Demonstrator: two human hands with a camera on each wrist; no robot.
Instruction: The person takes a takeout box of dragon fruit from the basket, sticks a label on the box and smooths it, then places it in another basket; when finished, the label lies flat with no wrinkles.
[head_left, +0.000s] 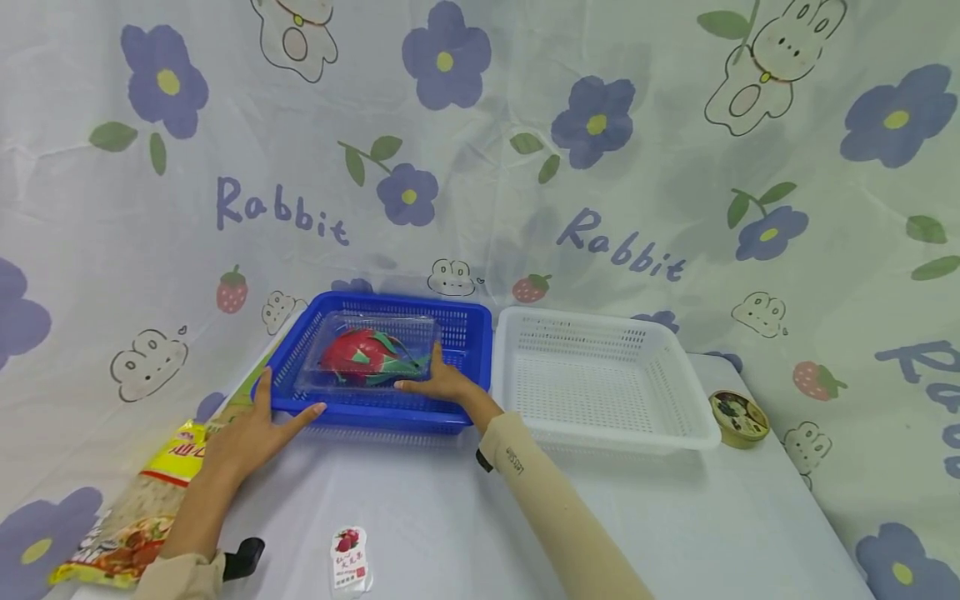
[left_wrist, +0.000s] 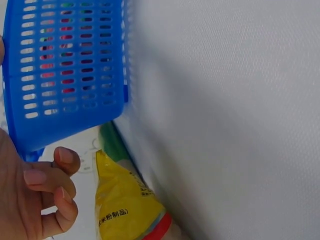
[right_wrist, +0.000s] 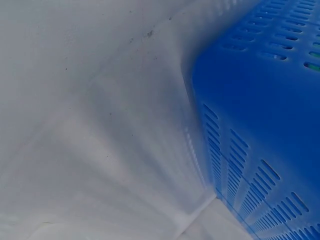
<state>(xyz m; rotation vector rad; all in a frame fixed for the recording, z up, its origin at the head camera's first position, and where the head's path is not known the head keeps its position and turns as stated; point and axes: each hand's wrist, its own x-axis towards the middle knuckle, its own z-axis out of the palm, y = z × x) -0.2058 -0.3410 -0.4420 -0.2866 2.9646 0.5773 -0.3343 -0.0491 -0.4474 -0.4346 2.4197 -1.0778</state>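
Observation:
A clear plastic box (head_left: 307, 379) with a red and green dragon fruit (head_left: 360, 354) inside sits in the blue basket (head_left: 375, 414). My right hand (head_left: 448, 382) holds the box by its right front corner, thumb in front and fingers along the right side. At the basket's front left corner is my left hand (head_left: 246, 437), its thumb and index finger spread straight along the rim. The left wrist view shows its other fingers (left_wrist: 65, 200) loosely bent outside the basket. Only the basket's perforated outside (right_wrist: 260, 100) shows in the right wrist view; the right hand is hidden there.
A white basket (head_left: 693, 429) stands right of the blue one, with a round tin (head_left: 740, 418) beyond it. A yellow-topped food bag (head_left: 142, 508) lies by my left forearm. On the table in front lies a dragon fruit label (head_left: 350, 560). Patterned cloth (head_left: 480, 183) hangs behind.

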